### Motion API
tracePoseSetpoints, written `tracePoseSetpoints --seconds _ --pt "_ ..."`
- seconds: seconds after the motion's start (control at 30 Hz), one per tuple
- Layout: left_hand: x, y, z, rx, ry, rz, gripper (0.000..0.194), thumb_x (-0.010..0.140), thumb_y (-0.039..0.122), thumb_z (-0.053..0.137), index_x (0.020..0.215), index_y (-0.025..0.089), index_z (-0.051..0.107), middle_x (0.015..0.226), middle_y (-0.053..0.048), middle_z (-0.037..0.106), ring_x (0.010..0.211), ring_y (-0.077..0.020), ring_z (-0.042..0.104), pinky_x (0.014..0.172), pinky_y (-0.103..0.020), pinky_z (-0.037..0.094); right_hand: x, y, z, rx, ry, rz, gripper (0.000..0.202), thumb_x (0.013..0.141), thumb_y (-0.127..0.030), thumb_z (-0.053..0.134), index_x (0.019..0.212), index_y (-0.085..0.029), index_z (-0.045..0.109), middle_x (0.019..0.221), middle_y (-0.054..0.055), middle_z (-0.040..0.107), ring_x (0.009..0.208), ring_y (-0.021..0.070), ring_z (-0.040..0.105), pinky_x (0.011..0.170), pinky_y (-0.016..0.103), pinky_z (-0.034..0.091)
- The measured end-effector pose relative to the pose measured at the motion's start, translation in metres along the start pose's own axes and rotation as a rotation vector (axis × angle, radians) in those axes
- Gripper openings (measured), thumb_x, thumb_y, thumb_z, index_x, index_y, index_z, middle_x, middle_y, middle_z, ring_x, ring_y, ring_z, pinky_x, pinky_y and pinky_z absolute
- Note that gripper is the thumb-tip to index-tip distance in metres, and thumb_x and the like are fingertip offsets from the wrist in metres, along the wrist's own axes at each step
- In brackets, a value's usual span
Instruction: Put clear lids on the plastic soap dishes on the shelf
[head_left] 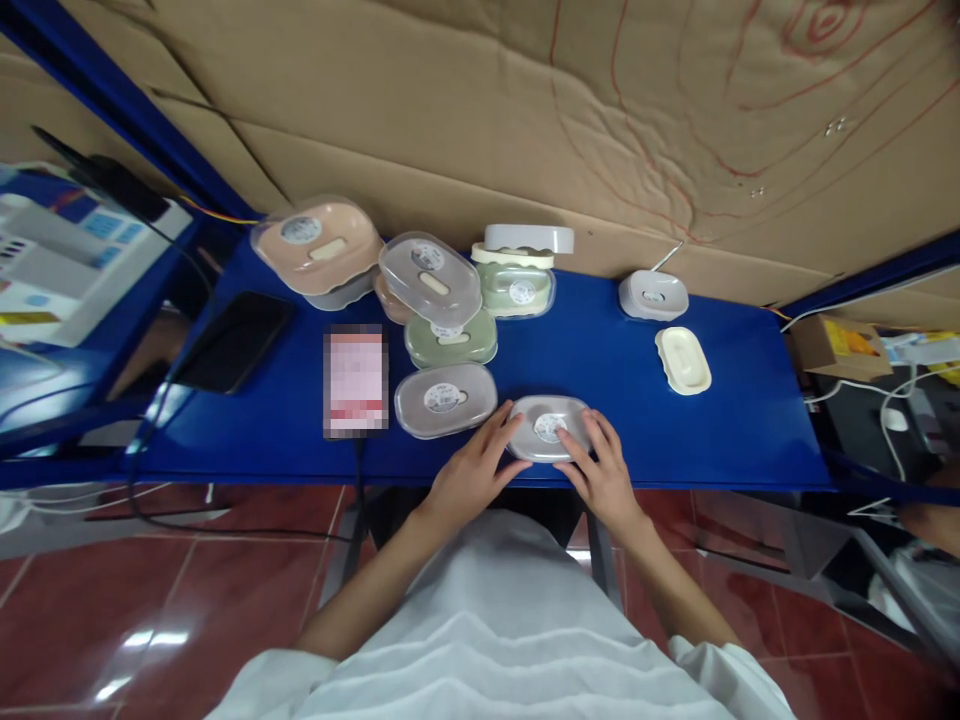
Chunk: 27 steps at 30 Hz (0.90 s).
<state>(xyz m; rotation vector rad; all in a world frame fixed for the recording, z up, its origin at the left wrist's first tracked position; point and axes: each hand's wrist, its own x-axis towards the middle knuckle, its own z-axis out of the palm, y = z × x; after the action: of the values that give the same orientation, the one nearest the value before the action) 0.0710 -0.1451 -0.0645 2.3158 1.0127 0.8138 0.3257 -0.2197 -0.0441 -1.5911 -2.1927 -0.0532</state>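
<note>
The person's pale shirt (pixel 510 640) is nearest, over a red tiled floor (pixel 240 590). Just ahead, at the near edge of a blue table (pixel 592 345), lies the held box (pixel 532 412), grey, with a clear lid and a round label. The left hand (pixel 476 465) grasps its left end, thumb along the near side. The right hand (pixel 604 465) grasps the other end, one finger lying on the label.

Just left of the held box is a grey box (pixel 480 395), also labelled. Farther left of it lie a pixelated panel (pixel 356 380) and, beyond that, a black slab (pixel 236 340). To the right of the held box and a little beyond it, a cream piece (pixel 686 360) lies alone.

Beyond the held box and to its left, a green box (pixel 480 345) sits partly under a tilted clear-lidded box (pixel 397 265). Almost straight beyond the held box is a stack (pixel 491 290): green below, then cream, with a pale piece on top. Well to the left, at the back, is a peach box (pixel 352 225); back right, a small grey box (pixel 664 305). Farthest beyond the held box stands a cardboard wall (pixel 420 120) with red lines.
</note>
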Motion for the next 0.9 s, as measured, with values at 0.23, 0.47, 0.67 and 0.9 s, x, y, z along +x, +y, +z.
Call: tracePoseSetpoints --seconds 0.23,0.47,0.67,0.9 --pt "0.005 0.004 -0.009 -0.125 -0.045 -0.034 0.060 0.105 0.044 0.063 0.160 0.029 0.043 0.165 -0.013 0.050 0.153 -0.0263 0.051 0.121 -0.043 0.051 -0.009 -0.002 0.005 0.036 0.037 0.029 0.086 0.100 -0.024 0.072 0.171 -0.041 0.027 0.180 0.005 0.022 0.160 0.0369 0.037 0.121 0.055 0.052" --pt "0.011 0.011 -0.005 -0.189 -0.114 -0.092 0.069 0.108 0.042 0.059 0.169 0.033 0.028 0.177 -0.012 0.030 0.161 -0.0290 0.038 0.122 -0.045 0.050 0.007 0.017 0.002 -0.147 0.040 0.150 0.070 0.105 -0.035 0.064 0.168 -0.038 0.036 0.173 0.010 0.038 0.155 0.0361 0.046 0.118 0.054 0.051" --pt "0.006 0.012 -0.004 -0.125 -0.148 -0.091 0.060 0.109 0.036 0.055 0.166 0.032 0.036 0.177 -0.010 0.030 0.159 -0.0294 0.042 0.120 -0.045 0.053 0.103 0.101 -0.002 -0.302 -0.028 0.306 0.073 0.109 -0.054 0.047 0.172 -0.021 0.028 0.179 0.017 0.021 0.166 0.0437 0.014 0.129 0.071 0.022" --pt "0.006 0.009 0.001 -0.026 -0.105 -0.009 0.051 0.109 0.032 0.055 0.160 0.029 0.048 0.167 -0.010 0.048 0.152 -0.0269 0.051 0.123 -0.046 0.050 0.060 0.150 -0.020 -0.385 0.126 0.527 0.073 0.109 -0.057 0.042 0.169 -0.017 0.033 0.174 0.023 0.032 0.161 0.0439 0.027 0.123 0.072 0.030"
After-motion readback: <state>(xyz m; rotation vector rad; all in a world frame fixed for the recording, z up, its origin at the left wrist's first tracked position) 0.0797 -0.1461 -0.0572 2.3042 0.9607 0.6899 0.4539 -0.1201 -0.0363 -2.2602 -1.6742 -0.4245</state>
